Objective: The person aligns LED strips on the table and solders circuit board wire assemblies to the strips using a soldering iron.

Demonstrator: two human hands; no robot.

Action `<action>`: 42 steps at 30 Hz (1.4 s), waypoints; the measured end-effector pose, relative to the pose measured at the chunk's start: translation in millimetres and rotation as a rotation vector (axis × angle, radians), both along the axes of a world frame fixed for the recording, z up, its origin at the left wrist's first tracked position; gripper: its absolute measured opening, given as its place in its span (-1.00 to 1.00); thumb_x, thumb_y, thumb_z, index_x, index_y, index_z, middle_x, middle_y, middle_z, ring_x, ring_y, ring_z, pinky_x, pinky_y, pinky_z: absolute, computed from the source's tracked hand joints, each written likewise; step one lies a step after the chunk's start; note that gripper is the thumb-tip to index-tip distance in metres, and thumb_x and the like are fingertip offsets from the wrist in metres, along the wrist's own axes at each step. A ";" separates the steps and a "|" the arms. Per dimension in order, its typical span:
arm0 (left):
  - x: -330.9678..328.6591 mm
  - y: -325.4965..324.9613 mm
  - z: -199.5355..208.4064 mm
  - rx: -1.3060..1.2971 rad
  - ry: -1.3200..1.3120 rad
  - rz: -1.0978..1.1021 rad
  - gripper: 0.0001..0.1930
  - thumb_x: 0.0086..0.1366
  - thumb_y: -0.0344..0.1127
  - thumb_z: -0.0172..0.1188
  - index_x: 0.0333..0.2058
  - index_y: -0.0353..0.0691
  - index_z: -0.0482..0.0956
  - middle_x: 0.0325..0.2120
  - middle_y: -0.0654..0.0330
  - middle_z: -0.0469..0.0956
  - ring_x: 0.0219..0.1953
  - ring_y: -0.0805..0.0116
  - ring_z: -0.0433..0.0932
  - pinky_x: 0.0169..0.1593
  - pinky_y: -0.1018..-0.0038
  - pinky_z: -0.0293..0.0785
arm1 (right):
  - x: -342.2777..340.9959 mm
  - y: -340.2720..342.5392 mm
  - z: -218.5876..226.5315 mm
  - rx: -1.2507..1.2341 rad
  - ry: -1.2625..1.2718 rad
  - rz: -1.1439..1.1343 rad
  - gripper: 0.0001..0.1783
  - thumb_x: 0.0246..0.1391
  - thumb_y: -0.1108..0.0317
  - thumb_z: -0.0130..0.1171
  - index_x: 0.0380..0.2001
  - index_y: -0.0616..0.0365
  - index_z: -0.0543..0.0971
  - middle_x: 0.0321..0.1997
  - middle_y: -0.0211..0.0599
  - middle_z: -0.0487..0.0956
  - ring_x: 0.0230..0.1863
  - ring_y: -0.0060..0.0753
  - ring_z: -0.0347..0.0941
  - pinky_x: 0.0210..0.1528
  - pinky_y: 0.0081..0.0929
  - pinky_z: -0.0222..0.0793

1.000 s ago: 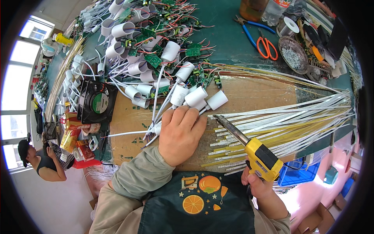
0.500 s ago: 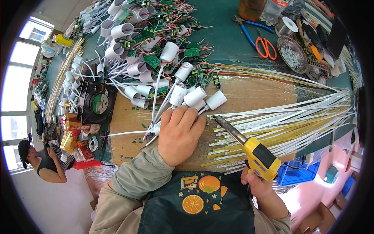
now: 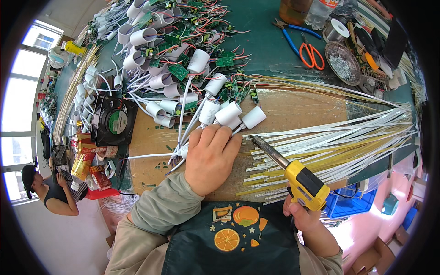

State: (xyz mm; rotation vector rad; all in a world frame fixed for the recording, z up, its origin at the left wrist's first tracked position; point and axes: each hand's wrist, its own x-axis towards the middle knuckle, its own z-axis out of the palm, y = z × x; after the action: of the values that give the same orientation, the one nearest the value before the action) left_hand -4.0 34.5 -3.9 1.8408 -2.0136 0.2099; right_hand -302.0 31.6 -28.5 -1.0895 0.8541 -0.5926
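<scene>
- At your two o'clock, a dish (image 3: 352, 81) holds small pale bits; at one, a jar (image 3: 292, 13) holds amber liquid.
- The iron (image 3: 306, 182) lies at four o'clock, gripped in your right hand (image 3: 305, 216).
- Its body is yellow with a black panel, its metal barrel darkened toward the tip.
- It points to half past ten, its long axis running back to half past four.
- Your left hand (image 3: 208, 160) bends its fingers by white sockets (image 3: 228, 113); its grip can't be told.
</scene>
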 end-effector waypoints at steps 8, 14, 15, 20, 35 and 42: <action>2.6 -0.5 2.4 0.005 0.090 -0.049 -0.72 0.04 -0.44 0.35 -0.21 -0.14 0.64 -0.24 0.27 0.54 -0.15 0.18 0.51 -0.06 0.27 0.34 | 2.0 -1.5 6.5 0.096 -0.064 -0.048 -0.59 0.12 0.37 0.35 0.01 0.23 0.51 -0.30 -0.34 0.57 -0.34 -0.51 0.49 -0.31 -0.53 0.42; 2.1 -0.5 4.9 0.016 0.097 -0.056 -0.69 0.00 -0.48 0.33 -0.21 -0.16 0.63 -0.26 0.27 0.55 -0.15 0.19 0.51 -0.07 0.26 0.35 | 0.0 -1.1 5.4 0.104 -0.067 -0.037 -0.62 0.12 0.39 0.34 -0.02 0.23 0.51 -0.33 -0.36 0.57 -0.37 -0.53 0.48 -0.34 -0.54 0.41; 2.0 -0.1 4.7 0.019 0.095 -0.059 -0.68 -0.01 -0.49 0.33 -0.21 -0.16 0.64 -0.27 0.27 0.55 -0.15 0.19 0.52 -0.07 0.27 0.35 | -0.2 -1.1 5.6 0.093 -0.051 -0.030 -0.63 0.12 0.40 0.34 -0.03 0.22 0.51 -0.34 -0.37 0.57 -0.37 -0.53 0.48 -0.34 -0.54 0.41; 2.7 0.3 2.2 0.017 0.082 -0.063 -0.68 -0.02 -0.50 0.32 -0.20 -0.17 0.64 -0.29 0.28 0.57 -0.17 0.21 0.53 -0.06 0.28 0.36 | 0.2 -0.7 4.5 0.081 -0.059 -0.035 -0.67 0.12 0.41 0.34 -0.06 0.22 0.52 -0.35 -0.38 0.57 -0.38 -0.55 0.48 -0.34 -0.54 0.40; -0.6 -2.0 -4.5 -0.062 0.010 -0.040 -0.73 0.00 -0.46 0.36 -0.25 -0.16 0.64 -0.35 0.30 0.57 -0.23 0.26 0.55 -0.08 0.31 0.34 | 5.9 -2.7 11.5 0.067 -0.046 -0.063 -0.70 0.10 0.43 0.34 -0.10 0.21 0.53 -0.35 -0.38 0.57 -0.37 -0.54 0.48 -0.33 -0.54 0.40; -2.2 -1.7 -3.9 -0.032 -0.004 -0.031 -0.72 -0.01 -0.45 0.35 -0.26 -0.16 0.62 -0.34 0.29 0.56 -0.21 0.25 0.53 -0.07 0.30 0.33 | 7.0 -2.8 12.1 0.072 -0.058 -0.064 -0.70 0.11 0.41 0.35 -0.11 0.20 0.53 -0.35 -0.38 0.57 -0.37 -0.54 0.48 -0.33 -0.54 0.40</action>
State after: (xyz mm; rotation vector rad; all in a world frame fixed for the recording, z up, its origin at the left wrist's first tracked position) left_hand -6.1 32.8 -7.8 1.7895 -2.0284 0.2355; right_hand -295.0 28.8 -16.4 -0.9782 0.8559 -0.6388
